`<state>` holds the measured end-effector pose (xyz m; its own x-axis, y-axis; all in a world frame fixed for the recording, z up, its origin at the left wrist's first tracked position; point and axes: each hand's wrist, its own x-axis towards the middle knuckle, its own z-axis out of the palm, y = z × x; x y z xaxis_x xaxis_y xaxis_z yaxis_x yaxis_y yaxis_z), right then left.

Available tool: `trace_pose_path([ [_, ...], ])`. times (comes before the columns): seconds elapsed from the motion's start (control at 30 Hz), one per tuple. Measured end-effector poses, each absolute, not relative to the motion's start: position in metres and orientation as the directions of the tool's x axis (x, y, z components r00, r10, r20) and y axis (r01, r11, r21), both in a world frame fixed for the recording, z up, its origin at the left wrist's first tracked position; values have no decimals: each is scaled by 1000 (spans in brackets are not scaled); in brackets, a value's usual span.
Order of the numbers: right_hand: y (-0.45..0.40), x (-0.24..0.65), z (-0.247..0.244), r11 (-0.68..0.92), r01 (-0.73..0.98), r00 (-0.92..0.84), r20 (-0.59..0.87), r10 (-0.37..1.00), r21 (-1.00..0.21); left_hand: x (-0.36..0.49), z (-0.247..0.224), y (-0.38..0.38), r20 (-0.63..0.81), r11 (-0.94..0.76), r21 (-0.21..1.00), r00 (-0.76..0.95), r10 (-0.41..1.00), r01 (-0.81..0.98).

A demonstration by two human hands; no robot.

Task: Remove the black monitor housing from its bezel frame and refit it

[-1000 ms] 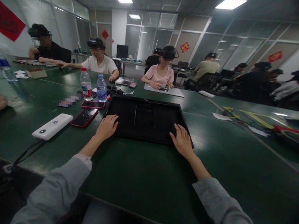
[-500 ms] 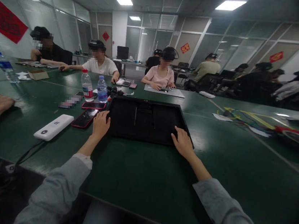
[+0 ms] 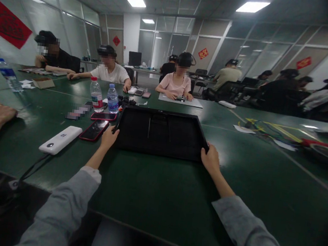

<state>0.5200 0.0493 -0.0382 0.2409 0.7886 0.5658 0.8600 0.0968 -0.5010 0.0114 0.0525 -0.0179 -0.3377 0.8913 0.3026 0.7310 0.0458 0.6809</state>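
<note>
Holding a black tray [image 3: 134, 130] with 2 hands, flat on the green worktop [image 3: 150, 189] at 12 o'clock. Left hand [image 3: 109, 138] at the tray's 9 o'clock side, right hand [image 3: 211, 157] at its 3 o'clock side, fingers of each curled around the rim and grasping it. Seems to be the step of getting a firm hold. Calls next for an even grip, with care near the phone [image 3: 93, 130] just beside the left hand at 9 o'clock. On the tray, a hard, dull look, maybe plastic, with a low rim and 2 thin lines inside. Smooth, white and round-cornered for the power bank [image 3: 60, 140] at 8 o'clock from the phone. Clear for the red-capped bottle [image 3: 96, 98] and blue-capped bottle [image 3: 113, 101], at 10 o'clock from the tray.
</note>
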Motion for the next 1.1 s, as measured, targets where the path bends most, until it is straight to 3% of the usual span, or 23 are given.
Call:
trace_pose_path([
  [0.1,48,525,-34,70,777,300,466,832,-626,5,-23,58,306,3,717,-318,897,697],
  [0.3,31,519,-15,97,684,316,414,854,-723,-8,-32,65,319,-54,746,-284,904,664],
  [0.47,1,533,-5,-83,429,341,76,937,-899,-21,-35,67,298,-95,807,-263,918,583],
  [0.57,-25,548,-8,-115,324,258,-29,966,-939,-25,-37,70,277,-147,842,-184,943,518],
  [0.77,-31,557,-17,-115,373,235,-26,972,-921,-25,-42,75,297,-216,869,-121,947,446],
  [0.97,-2,545,-15,-34,159,306,17,952,-987,-23,-42,73,287,-214,885,-121,950,414],
  [1.1,6,546,-18,28,193,344,94,934,-981,-16,-34,67,290,-197,861,-135,947,469],
])
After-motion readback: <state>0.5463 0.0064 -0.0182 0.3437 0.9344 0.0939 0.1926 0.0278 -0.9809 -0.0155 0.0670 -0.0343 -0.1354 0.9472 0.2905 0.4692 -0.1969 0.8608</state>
